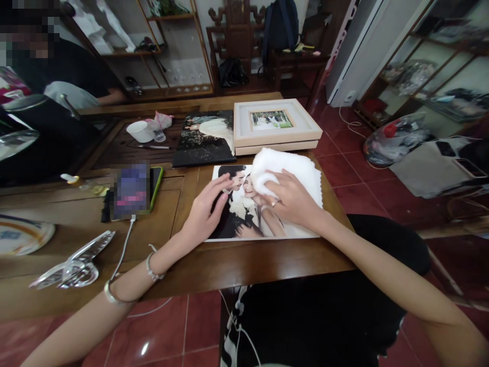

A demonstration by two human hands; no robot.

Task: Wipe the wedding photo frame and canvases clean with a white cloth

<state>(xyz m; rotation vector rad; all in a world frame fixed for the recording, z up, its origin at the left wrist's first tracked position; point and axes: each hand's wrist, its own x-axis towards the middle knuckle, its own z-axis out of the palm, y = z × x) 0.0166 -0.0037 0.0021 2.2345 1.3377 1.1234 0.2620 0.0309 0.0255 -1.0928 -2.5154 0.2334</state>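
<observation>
A photo print or panel [244,209] of a couple lies flat at the front of the wooden table. My right hand [286,196] grips a fluffy white cloth [288,163], bunched under the fingers and pressed against the upper middle of the picture. The rest of the cloth spreads over the picture's upper right corner. My left hand [208,206] rests at the picture's left edge, its fingers stretched out and holding nothing. Behind the picture sit a white-framed photo [277,125] on a pale box-like frame and a dark photo panel [206,135].
Left on the table [183,265] are a phone with a green case [155,188], a charging cable [124,250], crumpled shiny plastic [76,265], a plate [23,234], a dropper bottle [86,184] and a white cup [140,131]. A person in dark clothes [80,66] sits across at the far left.
</observation>
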